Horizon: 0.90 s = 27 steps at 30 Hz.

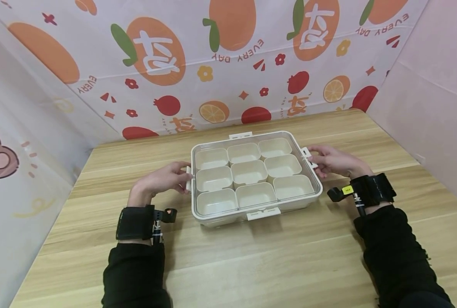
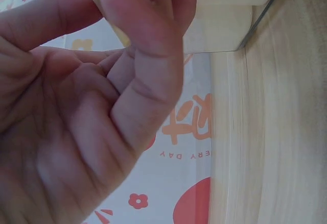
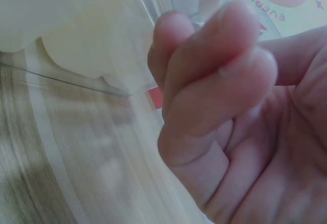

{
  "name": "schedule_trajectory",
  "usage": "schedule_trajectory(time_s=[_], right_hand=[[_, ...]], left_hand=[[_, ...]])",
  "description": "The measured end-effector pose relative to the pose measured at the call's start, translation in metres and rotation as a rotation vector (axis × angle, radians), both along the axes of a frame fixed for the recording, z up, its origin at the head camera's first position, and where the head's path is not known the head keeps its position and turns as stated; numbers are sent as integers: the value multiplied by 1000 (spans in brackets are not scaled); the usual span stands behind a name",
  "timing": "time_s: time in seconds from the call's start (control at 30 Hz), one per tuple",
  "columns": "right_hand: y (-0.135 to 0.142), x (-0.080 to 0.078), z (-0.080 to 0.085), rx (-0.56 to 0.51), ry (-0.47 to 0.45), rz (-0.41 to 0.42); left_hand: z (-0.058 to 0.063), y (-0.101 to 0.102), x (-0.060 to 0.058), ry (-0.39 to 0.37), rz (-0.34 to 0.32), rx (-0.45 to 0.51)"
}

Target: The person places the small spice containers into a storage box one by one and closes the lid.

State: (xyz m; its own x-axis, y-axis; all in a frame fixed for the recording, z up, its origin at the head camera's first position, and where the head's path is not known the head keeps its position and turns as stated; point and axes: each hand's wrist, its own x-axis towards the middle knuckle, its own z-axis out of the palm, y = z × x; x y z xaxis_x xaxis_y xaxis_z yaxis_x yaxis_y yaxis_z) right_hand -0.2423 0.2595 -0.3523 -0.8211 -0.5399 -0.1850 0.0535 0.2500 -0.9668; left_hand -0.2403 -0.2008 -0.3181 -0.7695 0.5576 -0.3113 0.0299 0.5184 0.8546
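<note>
A storage box with a clear lid and a cream rim sits mid-table, several cream square cups in rows inside it. My left hand pinches the white latch on its left side between thumb and curled fingers. On the opposite side, my right hand holds the right latch with bent fingers. The left wrist view shows the curled fingers of the left hand beside the box's lower corner. In the right wrist view, the right hand partly hides the latch and the clear side wall.
Two more latches are on the box, one at the front and one at the back. The wooden table meets a fruit-printed cloth behind, with pale walls on either side.
</note>
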Motion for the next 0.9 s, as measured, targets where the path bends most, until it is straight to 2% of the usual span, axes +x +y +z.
schedule_trajectory(time_s=[0.4, 0.67, 0.9], right_hand=[[1, 1, -2, 4, -15, 3], [1, 3, -2, 45, 1, 28], [-2, 4, 0, 123, 25, 64]], left_hand=[[-2, -3, 1, 18, -18, 2], [5, -4, 6, 31, -27, -158], [9, 5, 9, 16, -26, -142]])
